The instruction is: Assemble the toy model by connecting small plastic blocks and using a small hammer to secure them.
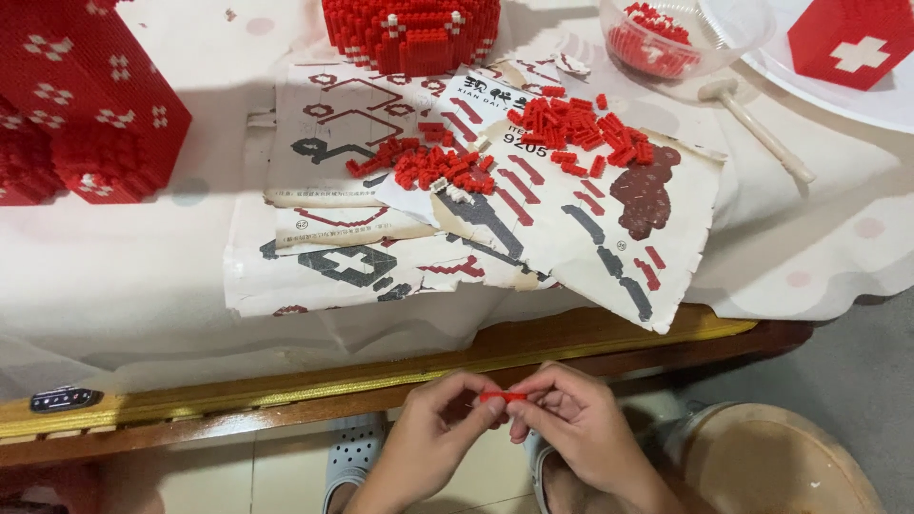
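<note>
My left hand point(433, 433) and my right hand point(576, 424) meet below the table's edge, both pinching a small red brick piece point(502, 396) between fingertips. On the table above lie two heaps of tiny red bricks, one point(424, 164) near the middle and one point(581, 126) further right, spread over worn printed instruction sheets point(381, 257). A red round built block model point(409, 33) stands at the back centre.
A large red block model with white crosses point(90, 100) stands at the left. At back right are a clear bowl of red bricks point(666, 38), a small white mallet point(757, 124) and a red cube with a white cross point(852, 38) on a plate. A wooden table edge point(286, 390) and a round stool point(776, 462) lie below.
</note>
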